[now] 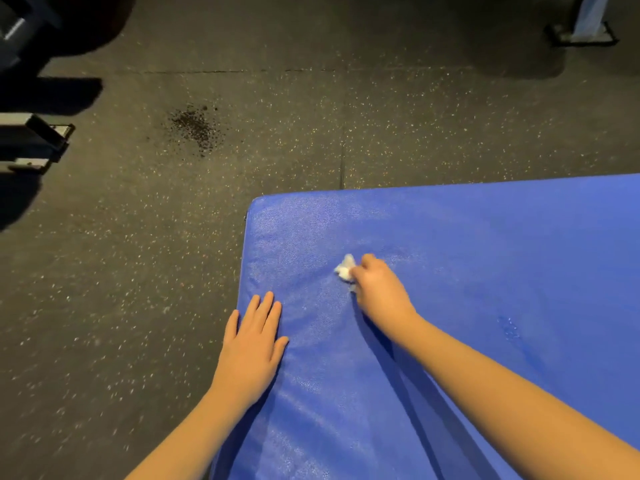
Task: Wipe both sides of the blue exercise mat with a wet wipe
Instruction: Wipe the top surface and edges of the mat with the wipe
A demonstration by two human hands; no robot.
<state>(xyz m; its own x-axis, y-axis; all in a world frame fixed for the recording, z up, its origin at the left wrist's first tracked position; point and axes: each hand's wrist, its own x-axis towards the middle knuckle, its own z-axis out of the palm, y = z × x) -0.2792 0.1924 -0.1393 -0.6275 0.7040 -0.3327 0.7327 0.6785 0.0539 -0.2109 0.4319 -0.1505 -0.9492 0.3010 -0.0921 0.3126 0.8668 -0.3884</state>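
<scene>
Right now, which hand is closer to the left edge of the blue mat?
Left. The left hand lies flat across that edge, partly over the floor; the right hand, gripping the wet wipe, is farther in on the mat.

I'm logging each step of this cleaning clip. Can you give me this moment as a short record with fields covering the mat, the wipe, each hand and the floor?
target: blue exercise mat lying flat on the floor, one corner in view
tool: crumpled white wet wipe on the mat's top face, near that corner
wiping: right hand grips the wipe against the mat
bracing: left hand flat, fingers straight, on the mat by its left edge
ground: dark, light-speckled; patch of dark spots beyond the mat
hidden: the mat's underside
</scene>
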